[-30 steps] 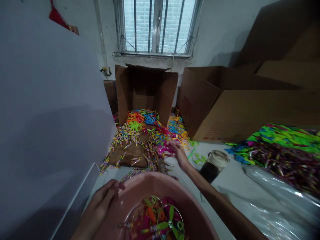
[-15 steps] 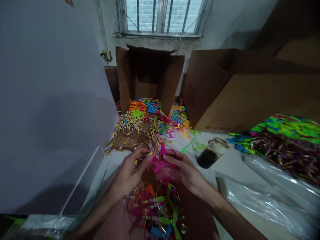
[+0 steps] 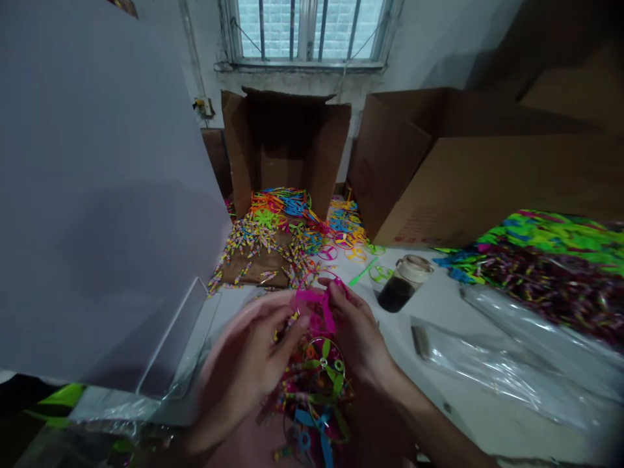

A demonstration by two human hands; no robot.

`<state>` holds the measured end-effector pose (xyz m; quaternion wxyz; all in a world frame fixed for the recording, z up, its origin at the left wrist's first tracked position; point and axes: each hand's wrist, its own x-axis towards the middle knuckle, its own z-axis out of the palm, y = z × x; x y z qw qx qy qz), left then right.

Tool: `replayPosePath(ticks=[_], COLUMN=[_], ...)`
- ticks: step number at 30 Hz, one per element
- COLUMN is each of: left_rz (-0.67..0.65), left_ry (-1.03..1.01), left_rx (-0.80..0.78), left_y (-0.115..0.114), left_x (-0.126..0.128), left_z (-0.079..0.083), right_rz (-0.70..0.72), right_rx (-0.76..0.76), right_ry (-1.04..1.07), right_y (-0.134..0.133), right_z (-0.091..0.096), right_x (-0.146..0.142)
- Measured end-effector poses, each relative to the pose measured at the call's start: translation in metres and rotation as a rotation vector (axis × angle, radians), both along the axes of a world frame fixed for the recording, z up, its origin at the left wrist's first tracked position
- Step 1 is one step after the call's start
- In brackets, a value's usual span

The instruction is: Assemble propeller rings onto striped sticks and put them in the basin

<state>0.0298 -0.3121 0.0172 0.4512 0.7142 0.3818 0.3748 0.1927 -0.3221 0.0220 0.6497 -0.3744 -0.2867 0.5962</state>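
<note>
Over the pink basin (image 3: 227,338), the right hand (image 3: 361,335) has its grip clamped on a magenta plastic piece (image 3: 327,317) while the left hand (image 3: 266,351) pinches a small yellowish piece (image 3: 294,316) beside it; a loosened pinch could drop either among the loose parts (image 3: 336,387) inside.

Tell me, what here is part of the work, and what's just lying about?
Likely part of the work:
- magenta piece, at the left fingers and right fingers
- pink basin holding mixed pieces
- patterned sticks and coloured rings beyond it

Seemingly just lying about:
- jar of dark liquid
- clear plastic
- right-hand cardboard box
</note>
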Motion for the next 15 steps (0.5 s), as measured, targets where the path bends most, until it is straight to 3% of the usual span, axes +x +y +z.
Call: replayPosePath(ticks=[4,8,12,15], left_rz=[0.037,-0.018,-0.086,-0.150], left_ry=[-0.021,-0.063,-0.047,-0.027], left_rx=[-0.077,-0.182,-0.108,-0.056], left_y=[0.008,0.019,0.024,0.025], left_x=[-0.016,-0.024,-0.017,-0.008], left_z=[0.014,0.027,0.038,0.045], right_rz=[0.071,0.189,0.242,0.295], right_rx=[0.009,0.043,0.076,0.121], right_ry=[-0.068,-0.304,-0.483,-0.491], right_y=[-0.003,-0.005,-0.009,-0.013], right_z=[0.004,0.007,0.011,0.015], right_x=[0.015,0.027,0.034,0.036])
